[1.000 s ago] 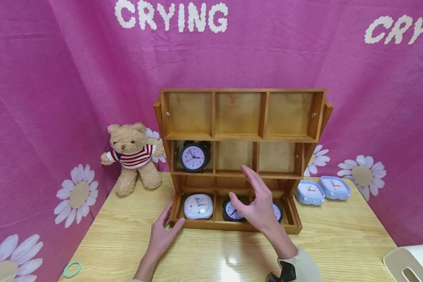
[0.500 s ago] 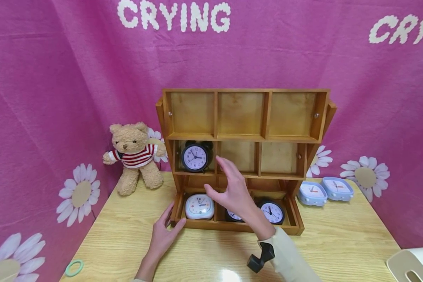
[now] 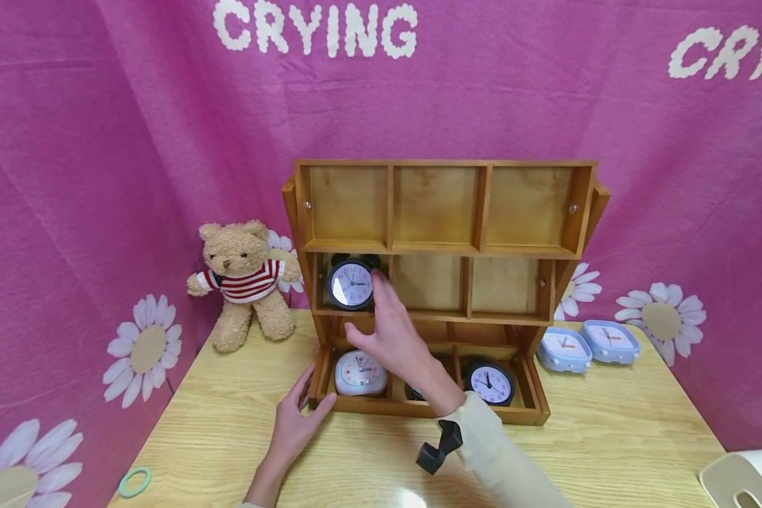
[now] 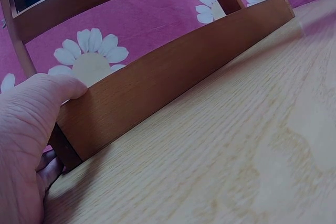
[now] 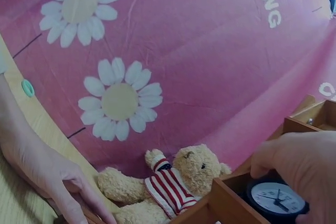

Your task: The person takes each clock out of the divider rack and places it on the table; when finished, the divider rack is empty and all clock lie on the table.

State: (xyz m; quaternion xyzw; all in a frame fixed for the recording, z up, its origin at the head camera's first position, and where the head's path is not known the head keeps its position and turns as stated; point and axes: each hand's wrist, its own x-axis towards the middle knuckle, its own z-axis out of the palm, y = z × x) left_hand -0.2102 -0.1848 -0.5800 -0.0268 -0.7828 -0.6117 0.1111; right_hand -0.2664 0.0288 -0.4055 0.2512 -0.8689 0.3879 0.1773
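A brown wooden shelf with three tiers of compartments stands on the table. In its middle-left compartment sits a black twin-bell alarm clock. My right hand is at that clock's right side, fingers straight and thumb spread below; the right wrist view shows this hand over the clock. Whether it touches the clock I cannot tell. My left hand holds the shelf's lower left corner, its thumb on the front board. A white oval clock lies in the bottom-left compartment.
Another black clock is at bottom right; one more is mostly behind my right arm. Two blue clocks lie right of the shelf. A teddy bear sits left. A green ring and a beige container are near the edges.
My right hand has moved left from over the bottom middle compartment to the black alarm clock in the middle tier. The left hand stays at the shelf corner.
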